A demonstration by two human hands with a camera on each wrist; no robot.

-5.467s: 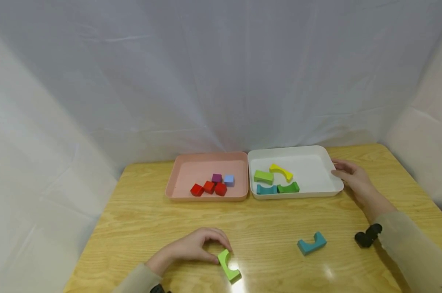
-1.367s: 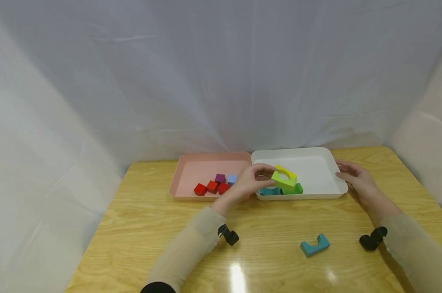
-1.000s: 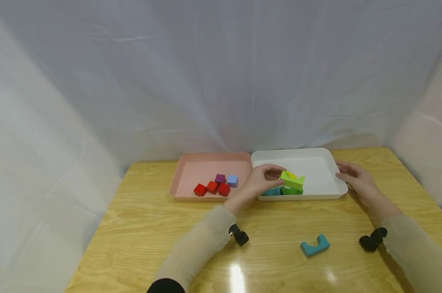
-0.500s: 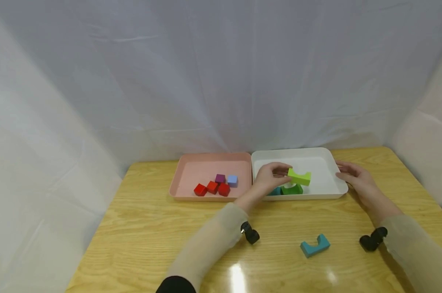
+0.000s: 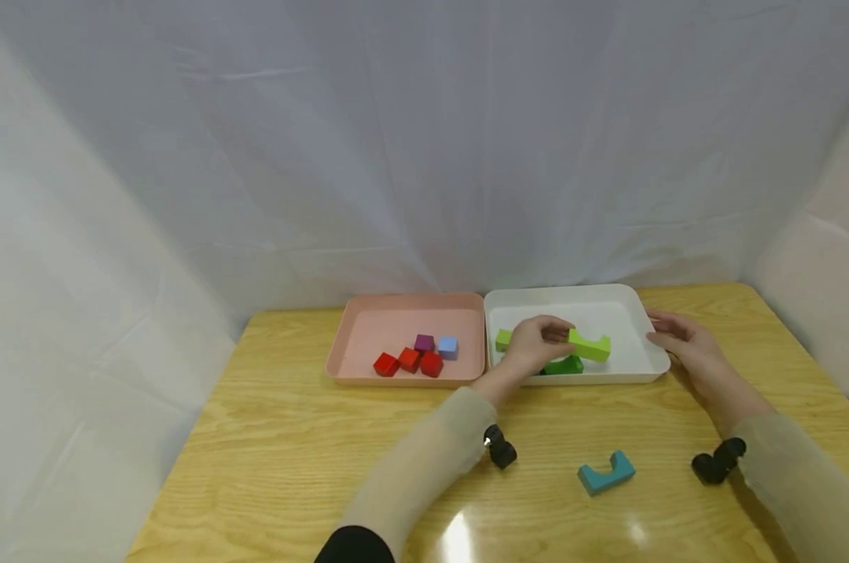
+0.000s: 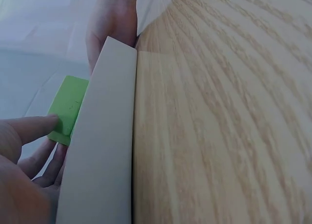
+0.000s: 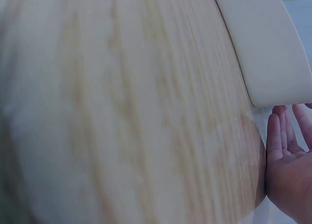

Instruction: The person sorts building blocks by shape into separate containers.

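Now the left hand (image 5: 537, 342) pinches a lime arch block (image 5: 590, 346) over the white tray (image 5: 635, 370).
Its fingers curl round the block's left end, and the block hangs above a dark green arch block (image 5: 565, 365) lying at the tray's near edge; a light green block (image 5: 503, 339) shows just left of the hand inside the same tray. The right hand (image 5: 681, 344) rests with relaxed, straight fingers against the tray's right rim, holding nothing. Left of the white tray and touching it sits a pink tray (image 5: 368, 322) with three red cubes (image 5: 409, 362), a purple cube (image 5: 424, 342) and a pale blue cube (image 5: 448, 346). On the table (image 5: 270, 438), near the person, a teal arch block (image 5: 606, 472) lies alone, well apart from both trays.
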